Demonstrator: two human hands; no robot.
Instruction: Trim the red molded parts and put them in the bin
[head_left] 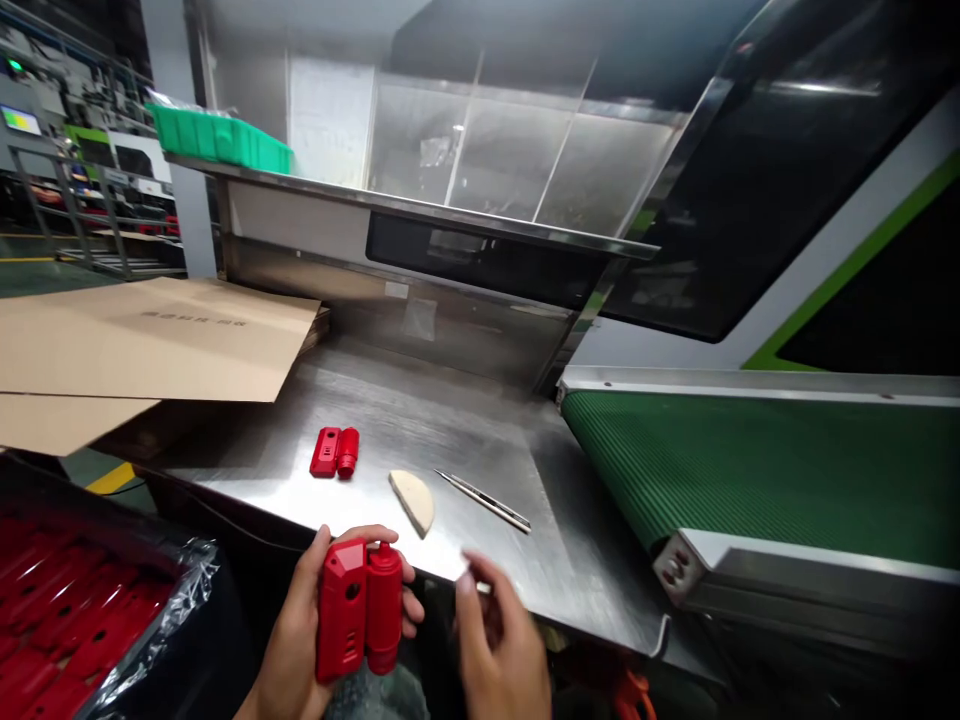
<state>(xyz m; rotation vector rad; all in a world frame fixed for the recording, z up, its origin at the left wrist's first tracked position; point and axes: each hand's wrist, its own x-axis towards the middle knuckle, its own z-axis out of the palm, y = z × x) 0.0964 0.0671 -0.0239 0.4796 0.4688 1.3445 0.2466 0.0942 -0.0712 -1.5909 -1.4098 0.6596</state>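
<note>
While the green conveyor [757, 470] fills the right side, running up to a dark machine hood [750, 170], the steel surface [420, 420] lies in the middle, with a steel shelf [420, 205] standing behind it. Flat cardboard [142, 340] overhangs the surface's left end, and a green bin [217, 138] sits on the shelf's left end. At lower left a bag-lined box [90, 620] holds many red parts, too blurred to tell apart.

Below the surface's near edge, the left hand [300, 630] holds a red housing [358, 610] upright, thumb on its left side and fingers wrapped round the back, their tips showing at its right. The right hand [499, 640] hovers just beside it, apart from it, fingers loosely curled; it is blurred, and whether it pinches anything cannot be told.

On the surface, a second red housing [335, 452] lies on its side, well apart from the hands. Near it to the right lies a pale half-disc [414, 500], and just beyond that a thin metal blade [484, 500] rests at a slant.
</note>
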